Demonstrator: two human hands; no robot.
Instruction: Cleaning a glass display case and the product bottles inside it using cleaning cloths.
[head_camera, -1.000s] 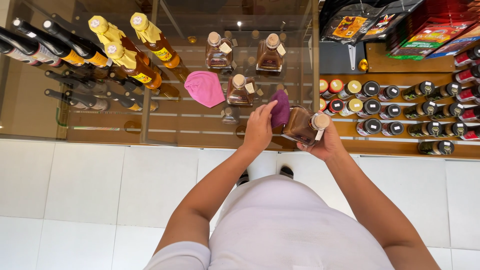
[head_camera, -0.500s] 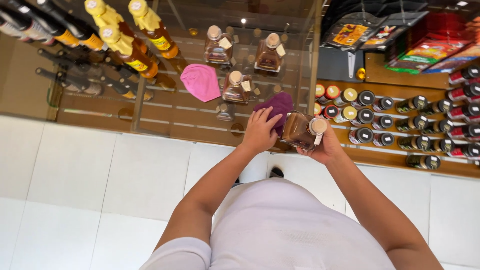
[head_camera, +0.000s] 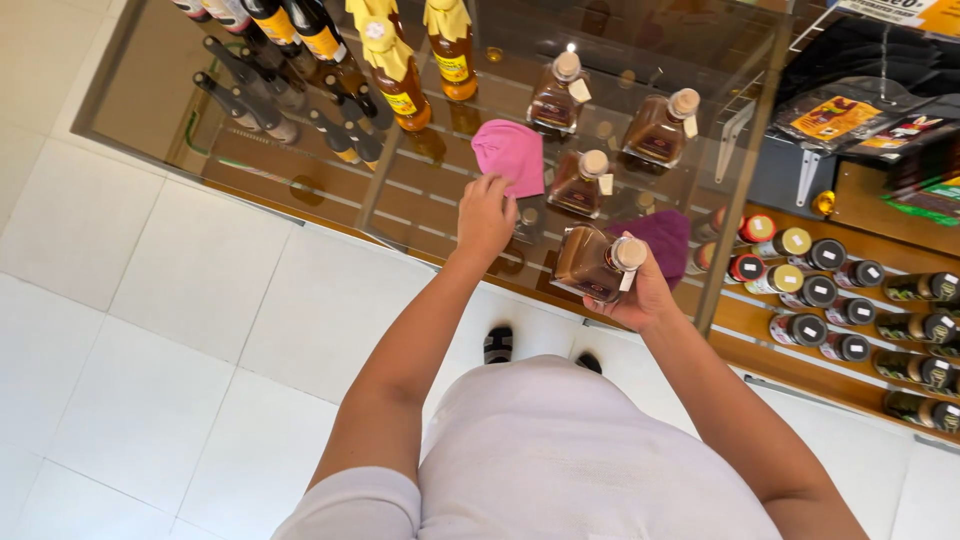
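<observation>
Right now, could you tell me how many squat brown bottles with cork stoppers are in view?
4. One is in the right hand; three stand on the glass shelf: back left bottle, back right bottle, front bottle beside the pink cloth. Others may be hidden.

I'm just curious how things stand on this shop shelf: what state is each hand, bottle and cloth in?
Right hand: gripping a brown bottle.
Brown bottle: lifted off the shelf, tilted, cork in.
Purple cloth: lying behind the held bottle.
Left hand: reaching onto the glass shelf, at the pink cloth.
Pink cloth: crumpled on the glass.
Three brown bottles: standing, corked.
</observation>
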